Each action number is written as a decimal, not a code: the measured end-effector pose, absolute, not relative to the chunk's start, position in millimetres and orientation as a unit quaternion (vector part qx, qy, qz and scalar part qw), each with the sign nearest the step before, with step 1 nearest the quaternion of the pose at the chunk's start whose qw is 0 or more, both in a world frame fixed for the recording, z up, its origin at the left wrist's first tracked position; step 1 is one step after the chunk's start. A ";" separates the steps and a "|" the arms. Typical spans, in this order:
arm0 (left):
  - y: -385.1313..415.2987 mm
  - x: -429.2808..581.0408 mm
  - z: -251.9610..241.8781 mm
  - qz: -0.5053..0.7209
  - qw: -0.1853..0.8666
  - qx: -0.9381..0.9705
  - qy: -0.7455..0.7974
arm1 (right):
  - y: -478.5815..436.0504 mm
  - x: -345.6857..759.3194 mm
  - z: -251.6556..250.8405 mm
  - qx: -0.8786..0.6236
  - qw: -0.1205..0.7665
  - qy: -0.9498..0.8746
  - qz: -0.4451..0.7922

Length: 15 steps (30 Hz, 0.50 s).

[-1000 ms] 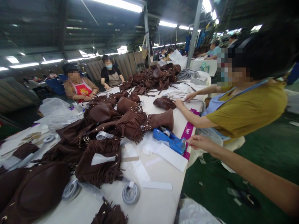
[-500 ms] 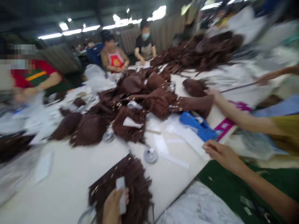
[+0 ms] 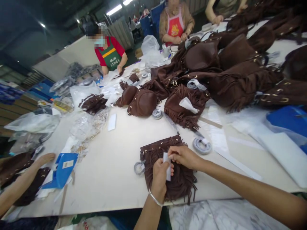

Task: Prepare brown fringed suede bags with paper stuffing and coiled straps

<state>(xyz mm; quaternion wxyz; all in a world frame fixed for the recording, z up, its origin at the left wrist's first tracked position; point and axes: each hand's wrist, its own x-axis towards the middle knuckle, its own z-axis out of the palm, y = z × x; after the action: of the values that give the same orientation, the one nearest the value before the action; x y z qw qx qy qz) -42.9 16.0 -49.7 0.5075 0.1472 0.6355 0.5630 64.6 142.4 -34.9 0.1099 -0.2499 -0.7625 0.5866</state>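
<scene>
A brown fringed suede bag (image 3: 168, 179) lies flat on the white table (image 3: 115, 172) right in front of me. My left hand (image 3: 160, 177), with a bangle at the wrist, grips a small white paper strip (image 3: 167, 166) over the bag. My right hand (image 3: 183, 156) pinches the top of the same strip. A roll of grey tape (image 3: 202, 145) lies just right of the bag, and a smaller ring of tape (image 3: 139, 168) touches its left edge.
More brown fringed bags (image 3: 216, 73) are heaped at the back right. Another person's hand (image 3: 44, 158) rests by a blue tape dispenser (image 3: 61, 169) at the left. A blue box (image 3: 287, 119) and white sheets (image 3: 275, 150) lie right. Seated workers (image 3: 109, 56) face the far edge.
The view has swung left and down onto the bag in front of me. My right hand came in from the table's right edge and now pinches the strip my left hand was holding.
</scene>
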 end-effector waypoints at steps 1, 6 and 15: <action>15.9 -43.2 -49.6 0.561 0.509 0.146 0.636 | 143.1 62.0 -35.4 -0.252 0.107 -0.782 0.560; 15.6 -41.4 -47.0 0.538 0.504 0.141 0.661 | 142.7 54.3 -36.5 -0.275 0.077 -0.846 0.451; 16.5 -45.5 -34.0 0.537 0.517 0.102 0.659 | 149.8 50.3 -39.7 -0.338 0.018 -0.754 0.562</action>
<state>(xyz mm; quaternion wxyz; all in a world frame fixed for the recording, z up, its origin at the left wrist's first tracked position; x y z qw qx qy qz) -45.5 16.5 -34.0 0.5168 0.1022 0.6586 0.5373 50.3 149.8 -39.7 0.0182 -0.3377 -0.7544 0.5625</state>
